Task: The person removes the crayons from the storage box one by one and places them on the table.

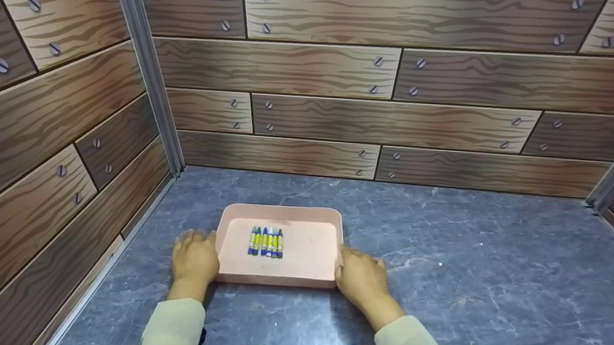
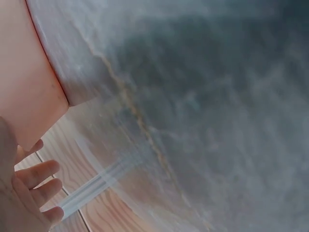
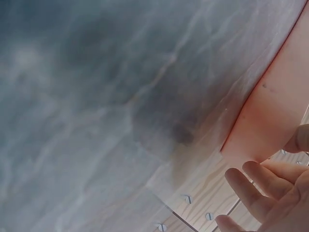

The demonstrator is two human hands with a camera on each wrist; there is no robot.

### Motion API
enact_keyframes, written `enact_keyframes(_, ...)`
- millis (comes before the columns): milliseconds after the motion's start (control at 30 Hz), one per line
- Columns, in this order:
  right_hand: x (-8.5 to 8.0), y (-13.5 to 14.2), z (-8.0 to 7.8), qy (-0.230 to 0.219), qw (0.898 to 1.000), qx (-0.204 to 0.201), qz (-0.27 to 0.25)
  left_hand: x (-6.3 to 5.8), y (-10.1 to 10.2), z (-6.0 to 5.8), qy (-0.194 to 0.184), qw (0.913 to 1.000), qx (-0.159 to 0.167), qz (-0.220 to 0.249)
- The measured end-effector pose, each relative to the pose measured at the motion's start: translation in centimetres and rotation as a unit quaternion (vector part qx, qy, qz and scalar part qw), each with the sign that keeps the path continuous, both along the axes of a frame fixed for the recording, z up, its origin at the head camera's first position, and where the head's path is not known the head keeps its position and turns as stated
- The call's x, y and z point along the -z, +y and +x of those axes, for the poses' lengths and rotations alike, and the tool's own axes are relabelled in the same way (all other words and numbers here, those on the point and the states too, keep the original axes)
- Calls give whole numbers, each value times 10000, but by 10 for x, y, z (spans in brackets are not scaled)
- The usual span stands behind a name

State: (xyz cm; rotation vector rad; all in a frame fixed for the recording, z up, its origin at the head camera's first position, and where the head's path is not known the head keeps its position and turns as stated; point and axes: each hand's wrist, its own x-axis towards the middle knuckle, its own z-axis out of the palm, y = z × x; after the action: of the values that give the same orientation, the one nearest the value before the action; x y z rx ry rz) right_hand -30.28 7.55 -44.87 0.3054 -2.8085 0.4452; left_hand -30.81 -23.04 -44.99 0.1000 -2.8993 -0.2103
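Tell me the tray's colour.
The tray is pale pink, seen best in the head view.

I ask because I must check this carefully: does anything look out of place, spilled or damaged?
Nothing looks spilled or broken. The crayons lie in a row in the pink tray. Only small dark marks on the tray's outer wall look odd against its plain pink.

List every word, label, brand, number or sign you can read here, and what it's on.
"Slim": on the right sleeve, as best it reads at this angle; the characters beside it are unclear.
Yellow crayon wrappers: marks too small and blurred to read.
Tray: no text on the parts in view.
Plank-patterned walls: screw heads, no lettering visible.
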Motion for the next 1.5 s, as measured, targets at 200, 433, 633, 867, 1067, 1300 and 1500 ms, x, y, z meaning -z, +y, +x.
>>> enact_keyframes(200,-3,7,6,-27,10000,-3,75,-2,7,5,53,10000,35,7)
enact_keyframes(433,-5,16,14,-211,9997,6,101,-3,14,13,154,9997,196,21)
enact_keyframes(633,-4,24,24,-108,9999,-54,123,-1,19,21,37,9998,186,6)
enact_keyframes(867,-3,34,37,23,9999,-80,81,1,28,33,251,9992,301,-94)
enact_keyframes(1067,1,43,49,190,9997,-145,61,4,35,44,466,9979,422,-153)
enact_keyframes(1300,1,53,65,290,9993,-196,92,7,44,56,653,9956,666,-65)
enact_keyframes(1500,1,59,76,294,9992,-254,53,8,51,66,899,9923,852,-33)
